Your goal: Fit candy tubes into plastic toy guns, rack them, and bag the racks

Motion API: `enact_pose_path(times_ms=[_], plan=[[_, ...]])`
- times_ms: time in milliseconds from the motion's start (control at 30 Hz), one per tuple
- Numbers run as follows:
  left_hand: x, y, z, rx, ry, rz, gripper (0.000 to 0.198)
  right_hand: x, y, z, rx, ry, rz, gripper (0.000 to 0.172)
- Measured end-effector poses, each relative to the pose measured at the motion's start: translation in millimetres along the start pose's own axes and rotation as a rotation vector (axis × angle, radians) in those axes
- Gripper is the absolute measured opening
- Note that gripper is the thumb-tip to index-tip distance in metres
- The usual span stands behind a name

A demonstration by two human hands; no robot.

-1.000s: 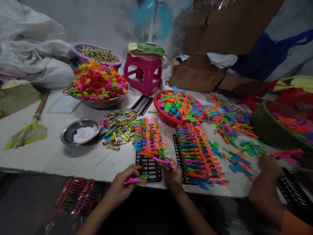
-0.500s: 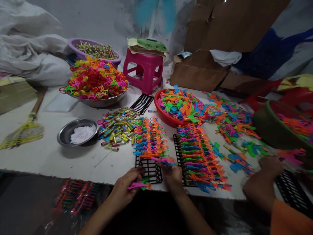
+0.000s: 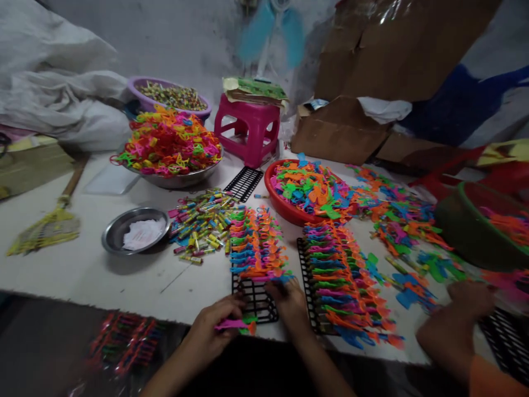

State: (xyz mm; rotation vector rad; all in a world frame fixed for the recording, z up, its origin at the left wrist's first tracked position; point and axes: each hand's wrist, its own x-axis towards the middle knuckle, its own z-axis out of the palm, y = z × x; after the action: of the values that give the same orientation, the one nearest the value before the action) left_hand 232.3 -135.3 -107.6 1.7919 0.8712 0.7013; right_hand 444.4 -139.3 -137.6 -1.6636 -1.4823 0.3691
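Note:
My left hand [image 3: 212, 328] is closed around a few small plastic toy pieces, pink and green with an orange tip [image 3: 235, 325], at the table's front edge. Its fingertips touch the left side of a black grid rack [image 3: 260, 300]. Flat bright toy pieces [image 3: 258, 242] stand in close rows across the rack's far part. At the near end of those rows, my right hand [image 3: 292, 309] pinches a pink and blue toy piece [image 3: 281, 277]; its fingertips are partly hidden. To the right, a second black rack [image 3: 306, 275] carries long rows of similar pieces [image 3: 347, 270].
Small printed tubes [image 3: 206, 220] lie heaped beside a metal bowl [image 3: 111, 234] of paper slips. A red basin [image 3: 275, 201] and a metal basin [image 3: 177, 181] hold plastic pieces. Another person's limb [image 3: 452, 325] is at right. A pink stool [image 3: 248, 132] stands behind.
My right hand has lowered the pink and blue piece onto the near end of the rack's rows. My left hand keeps its pieces. The whole view has shifted slightly.

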Motion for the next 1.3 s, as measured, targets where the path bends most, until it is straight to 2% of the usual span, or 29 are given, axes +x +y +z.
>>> enact_pose_path(times_ms=[67,133,233,300,367,433,500,567,633,667,767,867,967,1000,1067,1133,1200,1300], plan=[[-1.3,9.1,-8.2,-0.103,0.056,-0.066,0.013,-1.1,-4.7,-9.6,-0.037,-0.004,0.067,0.018],[-2.8,18.2,-15.8,-0.219,0.138,-0.225,0.005,-6.0,-16.5,-22.6,-0.022,-0.04,0.121,0.02],[-2.8,29.5,-18.3,-0.47,0.206,-0.426,0.02,-17.1,-47.6,-35.7,0.137,-0.183,0.136,0.021],[-1.9,34.7,-13.4,-0.604,0.153,-0.441,0.026,-21.4,-71.1,-33.3,0.276,-0.305,0.105,0.022],[-2.4,37.6,-8.4,-0.623,0.068,-0.44,0.027,-20.7,-89.6,-23.7,0.37,-0.403,0.054,0.023],[-4.3,36.7,-11.2,-0.545,-0.025,-0.433,0.023,-16.3,-99.8,-13.3,0.414,-0.448,0.003,0.015],[-5.2,30.2,-26.2,-0.393,-0.053,-0.386,0.023,-11.7,-102.5,-8.1,0.451,-0.423,0.002,0.011],[-1.7,17.2,-51.2,-0.121,0.065,-0.306,0.03,-9.1,-100.9,-9.0,0.522,-0.34,0.086,0.009],[6.9,-0.9,-77.8,0.331,0.341,-0.196,0.026,-9.0,-98.0,-13.3,0.6,-0.285,0.212,0.006],[12.6,-10.8,-88.7,0.537,0.409,-0.137,0.024,-9.7,-96.5,-15.5,0.633,-0.275,0.267,0.006],[28.9,-35.9,-103.2,0.642,0.427,-0.099,0.015,-12.6,-92.2,-18.7,0.695,-0.238,0.352,0.008],[32.2,-40.1,-90.8,0.605,0.442,-0.073,0.012,-13.5,-88.4,-17.3,0.78,-0.12,0.364,0.011],[18.2,-16.8,-61.9,0.503,0.472,-0.06,0.02,-12.7,-87.7,-14.4,0.87,-0.046,0.354,0.013],[11.7,-4.7,-50.9,0.434,0.456,-0.068,0.023,-12.7,-88.5,-13.4,0.888,-0.053,0.355,0.014],[0.1,20.9,-30.2,0.068,0.317,-0.141,0.03,-13.4,-91.1,-11.6,0.911,-0.092,0.36,0.017],[-6.2,41.2,-14.5,-0.126,0.212,-0.177,0.029,-14.9,-93.8,-10.7,0.923,-0.13,0.368,0.018],[-7.2,51.5,-6.0,-0.203,0.163,-0.179,0.028,-16.0,-95.7,-11.5,0.914,-0.15,0.366,0.016],[-4.6,51.4,-3.3,-0.215,0.172,-0.163,0.028,-16.3,-97.1,-15.9,0.869,-0.152,0.35,0.013]])
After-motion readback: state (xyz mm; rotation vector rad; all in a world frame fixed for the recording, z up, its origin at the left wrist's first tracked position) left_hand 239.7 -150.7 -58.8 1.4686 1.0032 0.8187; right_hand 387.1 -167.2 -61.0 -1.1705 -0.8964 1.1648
